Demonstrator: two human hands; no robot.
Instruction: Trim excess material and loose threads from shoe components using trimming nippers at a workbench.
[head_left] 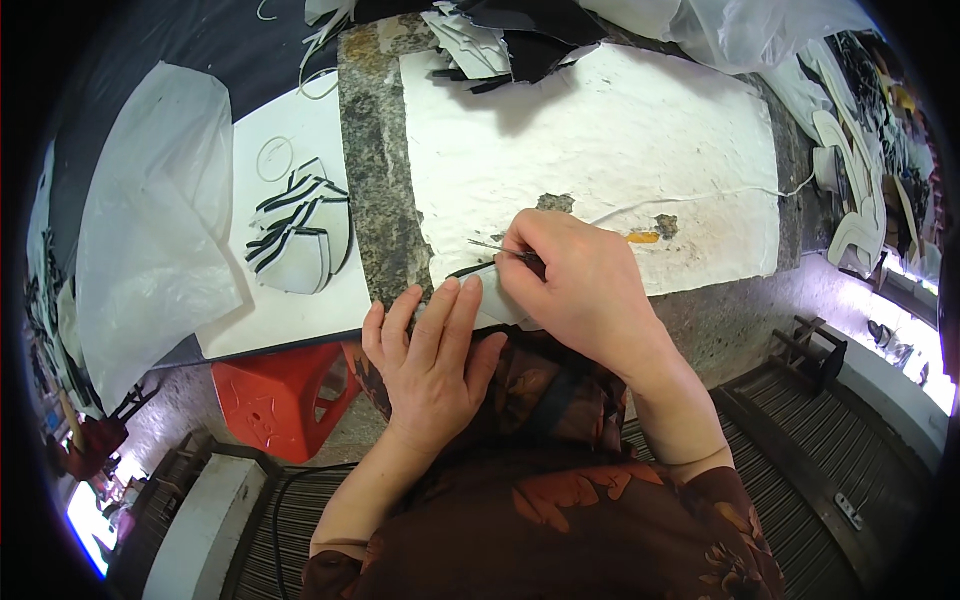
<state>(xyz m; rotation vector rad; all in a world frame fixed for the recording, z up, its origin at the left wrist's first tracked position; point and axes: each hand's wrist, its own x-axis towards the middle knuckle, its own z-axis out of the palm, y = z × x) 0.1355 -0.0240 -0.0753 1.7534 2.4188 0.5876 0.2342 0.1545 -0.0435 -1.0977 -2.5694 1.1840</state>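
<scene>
My right hand (pixel 585 285) is closed on a thin metal tool with narrow points (pixel 485 245); most of the tool is hidden in the fist, so I cannot tell its exact kind. Beneath it, at the near edge of the work surface, lies a small white piece with a black edge (pixel 484 283). The outstretched fingers of my left hand (pixel 430 365) rest flat on the left end of that piece, close to the tool. To the left, several similar white pieces with black edges (pixel 300 262) lie overlapped in a pile.
A worn white sheet (pixel 600 130) covers the stone slab (pixel 372 150). A white cord (pixel 690 196) runs right across it, past an orange scrap (pixel 642 238). Dark and white cut pieces (pixel 515 45) sit at the back. Plastic sheeting (pixel 150 200) hangs left, above a red stool (pixel 275 395).
</scene>
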